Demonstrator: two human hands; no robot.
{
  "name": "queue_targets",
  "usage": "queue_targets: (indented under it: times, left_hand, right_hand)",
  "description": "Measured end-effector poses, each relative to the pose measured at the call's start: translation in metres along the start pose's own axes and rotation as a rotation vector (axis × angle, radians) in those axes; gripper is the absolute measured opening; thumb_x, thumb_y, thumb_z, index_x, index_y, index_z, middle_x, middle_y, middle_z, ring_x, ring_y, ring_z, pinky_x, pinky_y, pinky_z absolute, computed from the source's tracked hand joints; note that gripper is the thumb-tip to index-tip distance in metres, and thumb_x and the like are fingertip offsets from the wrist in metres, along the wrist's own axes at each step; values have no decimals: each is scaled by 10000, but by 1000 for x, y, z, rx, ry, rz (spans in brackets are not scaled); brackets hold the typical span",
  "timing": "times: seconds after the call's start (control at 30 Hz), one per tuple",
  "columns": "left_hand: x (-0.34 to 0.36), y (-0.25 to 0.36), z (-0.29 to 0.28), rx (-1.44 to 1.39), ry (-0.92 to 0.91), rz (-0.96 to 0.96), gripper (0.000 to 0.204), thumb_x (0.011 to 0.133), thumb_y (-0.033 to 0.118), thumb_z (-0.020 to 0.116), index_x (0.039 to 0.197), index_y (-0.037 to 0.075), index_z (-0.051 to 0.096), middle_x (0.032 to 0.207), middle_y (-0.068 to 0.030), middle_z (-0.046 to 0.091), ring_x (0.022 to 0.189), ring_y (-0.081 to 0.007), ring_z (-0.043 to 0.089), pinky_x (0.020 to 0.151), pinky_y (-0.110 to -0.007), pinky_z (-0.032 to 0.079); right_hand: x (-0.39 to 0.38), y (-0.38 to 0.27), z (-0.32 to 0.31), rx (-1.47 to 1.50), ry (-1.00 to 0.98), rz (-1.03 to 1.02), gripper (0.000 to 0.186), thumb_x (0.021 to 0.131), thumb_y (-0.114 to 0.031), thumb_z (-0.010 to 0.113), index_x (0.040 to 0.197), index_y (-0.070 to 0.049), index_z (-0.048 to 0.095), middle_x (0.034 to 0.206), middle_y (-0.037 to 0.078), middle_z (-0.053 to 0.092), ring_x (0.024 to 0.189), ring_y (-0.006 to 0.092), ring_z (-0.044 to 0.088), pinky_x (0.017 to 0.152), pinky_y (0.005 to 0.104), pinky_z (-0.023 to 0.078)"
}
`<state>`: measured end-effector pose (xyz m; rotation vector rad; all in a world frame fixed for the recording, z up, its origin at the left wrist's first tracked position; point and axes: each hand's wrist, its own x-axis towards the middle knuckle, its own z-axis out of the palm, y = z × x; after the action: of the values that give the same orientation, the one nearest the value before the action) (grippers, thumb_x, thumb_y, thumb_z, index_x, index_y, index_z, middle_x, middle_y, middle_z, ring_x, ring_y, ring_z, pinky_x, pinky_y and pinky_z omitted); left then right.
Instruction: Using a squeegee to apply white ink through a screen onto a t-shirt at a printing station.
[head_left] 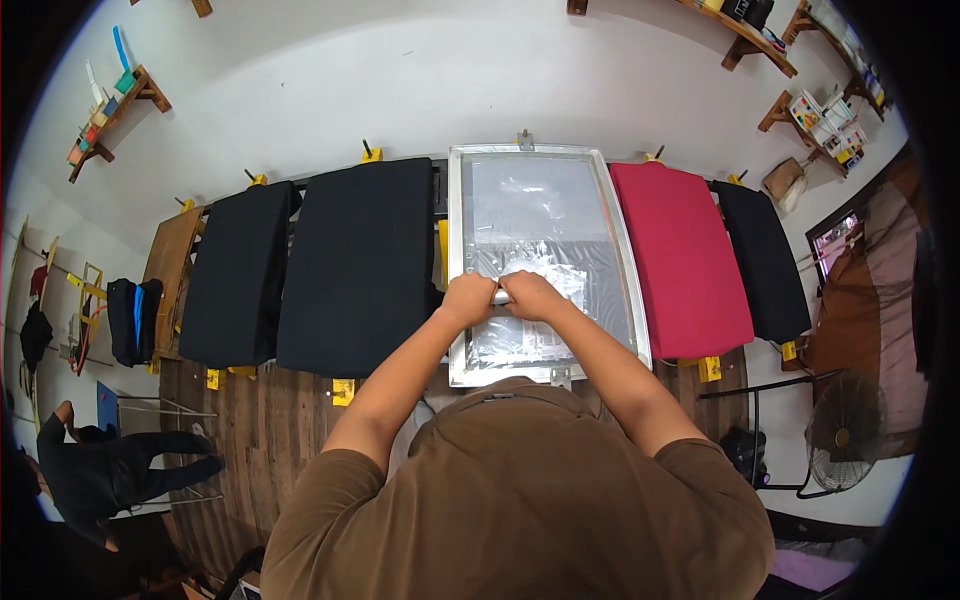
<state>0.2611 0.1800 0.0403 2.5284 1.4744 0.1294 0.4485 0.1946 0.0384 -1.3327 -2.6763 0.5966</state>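
Observation:
A silver-framed printing screen (617, 237) lies in the middle of the row of platens, with translucent mesh and pale, glossy patches on it. My left hand (468, 298) and my right hand (530, 295) are side by side over its middle, both closed on a silver squeegee-like bar (501, 298) that is mostly hidden under my fingers. A red fabric-covered platen (680, 255) is just right of the screen, and a black one (355, 265) just left of it.
More black platens (235, 270) (760, 260) and a wooden board (168, 255) continue the row. Shelves (120, 115) with tools hang on the wall. A standing fan (842, 437) is at lower right. Another person (105, 470) in dark clothes is at lower left.

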Motion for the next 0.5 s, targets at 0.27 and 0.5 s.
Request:
queue_targets:
  times: [0.27, 0.5]
  left_hand:
    - [-39, 21, 26, -65, 165, 118, 102, 769, 76, 675, 848, 12, 674, 829, -170, 703, 715, -348, 718, 650, -453, 577]
    - [-74, 40, 25, -109, 146, 167, 83, 778, 53, 648, 835, -7, 659, 804, -174, 691, 691, -349, 706, 630, -447, 567]
  right_hand:
    - [-43, -24, 24, -8, 81, 18, 322, 760, -97, 744, 1031, -24, 586, 974, 178, 669, 905, 391, 677, 794, 487, 556]
    - [-79, -46, 34, -23, 75, -11, 267, 761, -71, 700, 997, -9, 589, 949, 168, 656, 856, 357, 688, 733, 459, 571]
